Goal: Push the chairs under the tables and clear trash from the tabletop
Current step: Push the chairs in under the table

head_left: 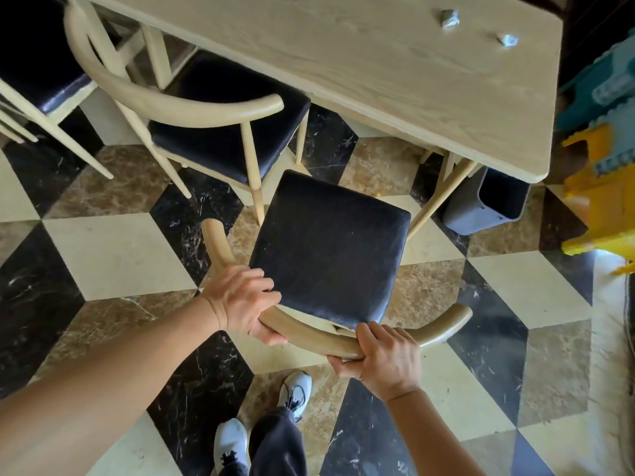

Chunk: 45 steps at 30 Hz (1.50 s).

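- The table point(378, 63) runs off the top edge; its far side is out of view.
- Two small crumpled scraps point(450, 18) on the tabletop are too small and blurred to identify.
- The grey bin point(481, 207) sits partly hidden beneath the table corner.
- The yellow and teal objects point(601, 187) at right are blurred and cut by the edge.
- The backrest point(309, 333) of the near chair is covered where the left hand point(244, 300) and right hand point(385, 355) wrap it.

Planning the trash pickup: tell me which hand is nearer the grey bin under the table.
Right. The right hand grips the curved wooden chair back on the side toward the grey plastic bin; the left hand grips it farther away.
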Tool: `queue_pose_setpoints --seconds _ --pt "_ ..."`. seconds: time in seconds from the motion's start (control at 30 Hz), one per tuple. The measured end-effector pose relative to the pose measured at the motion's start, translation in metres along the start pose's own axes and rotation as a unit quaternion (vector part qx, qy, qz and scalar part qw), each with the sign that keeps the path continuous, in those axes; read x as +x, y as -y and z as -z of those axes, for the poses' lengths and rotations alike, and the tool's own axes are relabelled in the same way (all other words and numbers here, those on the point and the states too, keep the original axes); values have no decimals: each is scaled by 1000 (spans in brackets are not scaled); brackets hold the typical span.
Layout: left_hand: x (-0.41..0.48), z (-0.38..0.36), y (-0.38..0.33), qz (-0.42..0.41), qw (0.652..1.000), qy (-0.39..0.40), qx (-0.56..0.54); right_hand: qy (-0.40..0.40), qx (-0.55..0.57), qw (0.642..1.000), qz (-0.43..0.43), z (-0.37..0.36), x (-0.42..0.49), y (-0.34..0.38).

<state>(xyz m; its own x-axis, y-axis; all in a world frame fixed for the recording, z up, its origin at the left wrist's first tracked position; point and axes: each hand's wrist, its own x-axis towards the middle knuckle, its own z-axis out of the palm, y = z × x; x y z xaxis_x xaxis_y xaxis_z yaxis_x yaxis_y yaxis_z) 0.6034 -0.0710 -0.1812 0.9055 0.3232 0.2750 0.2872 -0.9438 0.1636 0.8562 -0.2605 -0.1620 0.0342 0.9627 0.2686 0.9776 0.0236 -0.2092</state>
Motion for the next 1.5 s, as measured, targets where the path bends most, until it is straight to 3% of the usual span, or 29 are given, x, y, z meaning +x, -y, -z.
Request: queue_pose_setpoints --seconds 0.63,0.97,1.5 --pt "81 -17 69 -16 1000 -3 0 -43 20 999 -1 -11 84 -52" --pt "128 -15 104 -49 999 7 -3 -4 -4 999 -45 -12 119 -71" --pt "195 -31 139 -71 997 -22 -21 3 -25 999 -41 -21 157 -122"
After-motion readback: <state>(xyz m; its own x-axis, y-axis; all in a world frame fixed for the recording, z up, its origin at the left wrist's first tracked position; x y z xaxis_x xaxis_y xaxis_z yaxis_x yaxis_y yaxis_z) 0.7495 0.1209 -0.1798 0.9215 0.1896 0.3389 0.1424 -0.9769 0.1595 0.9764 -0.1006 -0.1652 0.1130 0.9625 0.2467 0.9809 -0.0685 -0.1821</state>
